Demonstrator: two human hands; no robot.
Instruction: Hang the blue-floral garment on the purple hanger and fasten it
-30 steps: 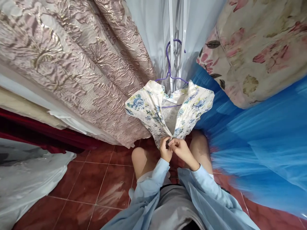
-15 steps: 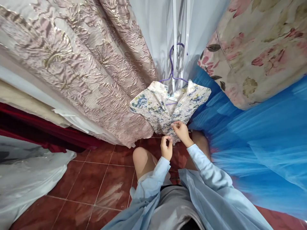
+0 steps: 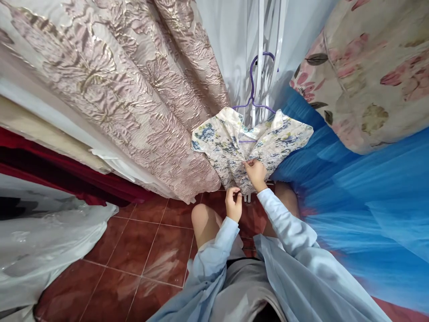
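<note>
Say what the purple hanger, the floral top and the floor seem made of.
Purple hanger: probably plastic or coated wire; thin, smooth, evenly coloured.
Floral top: printed cloth, perhaps cotton; mostly matte, softly creased.
Floor: likely glazed ceramic tile; pale joint lines, glossy reflections.

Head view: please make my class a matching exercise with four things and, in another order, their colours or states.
1. hanger
2. small floral blouse
3. gauzy fabric on the picture's right
4. floor

A. bright blue
B. red and tiled
C. white with blue flowers, touched by the right hand
D. purple, with a curved hook

Pairs: 1-D, 2-C, 3-A, 4-B
</note>
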